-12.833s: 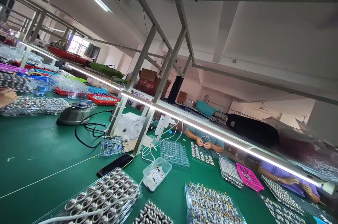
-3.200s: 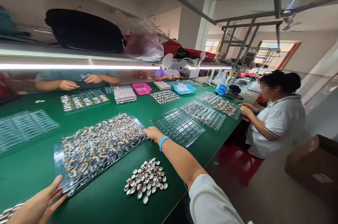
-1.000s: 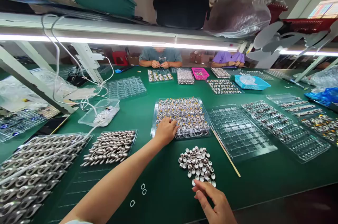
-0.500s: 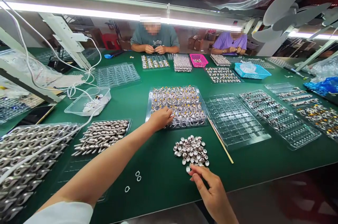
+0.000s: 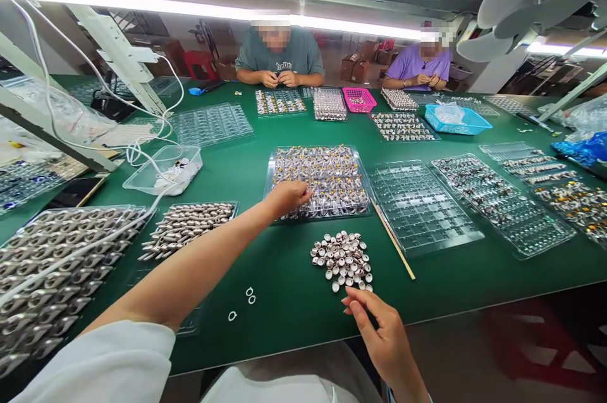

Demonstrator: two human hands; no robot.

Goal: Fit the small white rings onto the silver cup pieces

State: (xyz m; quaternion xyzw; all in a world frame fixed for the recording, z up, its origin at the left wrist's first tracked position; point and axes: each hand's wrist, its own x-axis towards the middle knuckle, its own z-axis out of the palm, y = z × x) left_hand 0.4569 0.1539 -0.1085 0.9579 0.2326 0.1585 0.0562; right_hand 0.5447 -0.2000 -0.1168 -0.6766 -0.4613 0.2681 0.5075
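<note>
My left hand [image 5: 287, 195] reaches out to the near left corner of a clear tray [image 5: 270, 166] heaped with small silver and yellow parts; its fingers are curled onto the parts, and what they hold is hidden. My right hand [image 5: 379, 327] hovers just below a loose pile of small silver caps [image 5: 342, 257] on the green table [image 5: 294, 289], thumb and fingers pinched together near the pile's closest caps. Whether a cap sits in the pinch is too small to see.
An empty clear compartment tray [image 5: 422, 207] and a thin wooden stick [image 5: 393, 241] lie right of the pile. Trays of silver parts [image 5: 187, 229] sit at the left, three small white rings [image 5: 246, 298] near the table's front edge. Two people work across the table; a pink basket [image 5: 358, 99] stands between them.
The view has tilted down and steadied on the table. My left hand stays on the parts tray. My right hand has drawn back slightly from the cap pile, fingers pinched.
</note>
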